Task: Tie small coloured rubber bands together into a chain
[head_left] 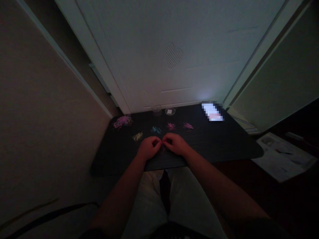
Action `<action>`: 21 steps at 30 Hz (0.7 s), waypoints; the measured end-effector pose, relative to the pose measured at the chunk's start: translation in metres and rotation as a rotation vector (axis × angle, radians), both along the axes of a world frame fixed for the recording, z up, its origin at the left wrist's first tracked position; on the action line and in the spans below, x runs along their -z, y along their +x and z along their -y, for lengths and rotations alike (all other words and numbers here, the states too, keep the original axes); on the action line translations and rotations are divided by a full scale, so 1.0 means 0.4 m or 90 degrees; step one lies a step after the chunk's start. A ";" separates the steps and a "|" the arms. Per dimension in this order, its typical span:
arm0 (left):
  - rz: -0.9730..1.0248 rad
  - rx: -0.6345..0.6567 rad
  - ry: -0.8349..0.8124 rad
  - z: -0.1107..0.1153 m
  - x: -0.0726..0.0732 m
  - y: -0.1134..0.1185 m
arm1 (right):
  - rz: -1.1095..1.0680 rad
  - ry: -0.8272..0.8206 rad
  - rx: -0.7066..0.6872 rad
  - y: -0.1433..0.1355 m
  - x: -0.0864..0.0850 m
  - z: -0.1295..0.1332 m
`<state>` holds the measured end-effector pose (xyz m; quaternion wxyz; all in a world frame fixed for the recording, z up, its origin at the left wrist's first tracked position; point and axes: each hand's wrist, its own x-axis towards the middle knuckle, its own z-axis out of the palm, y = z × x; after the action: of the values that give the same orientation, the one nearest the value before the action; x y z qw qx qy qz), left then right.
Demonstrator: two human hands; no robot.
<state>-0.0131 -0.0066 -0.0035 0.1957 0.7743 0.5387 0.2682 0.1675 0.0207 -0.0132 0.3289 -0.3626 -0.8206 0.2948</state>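
Note:
My left hand (150, 147) and my right hand (174, 143) meet fingertip to fingertip over the front middle of the dark table (199, 146). Both are closed in a pinch; what lies between the fingertips is too small and dark to make out. Faint pinkish strands (162, 150) show just below them. Beyond my hands lie small piles of thin pieces: yellowish (137, 136), blue (156, 129), red-pink (170, 126) and purple-pink (188, 126). A larger mixed pile (122, 121) is at the back left.
A clear round container (157, 110) and a round lid with a white label (170, 112) stand at the table's back edge. A lit phone (212, 112) lies back right. Behind rises a white door (159, 66); a printed sheet (284, 156) is at the right.

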 end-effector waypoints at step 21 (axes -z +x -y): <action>0.024 0.015 0.002 -0.003 0.006 -0.002 | 0.001 -0.002 0.021 0.000 -0.003 0.002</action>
<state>-0.0140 -0.0055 -0.0061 0.2079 0.7756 0.5256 0.2810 0.1677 0.0199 -0.0119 0.3327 -0.3768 -0.8141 0.2907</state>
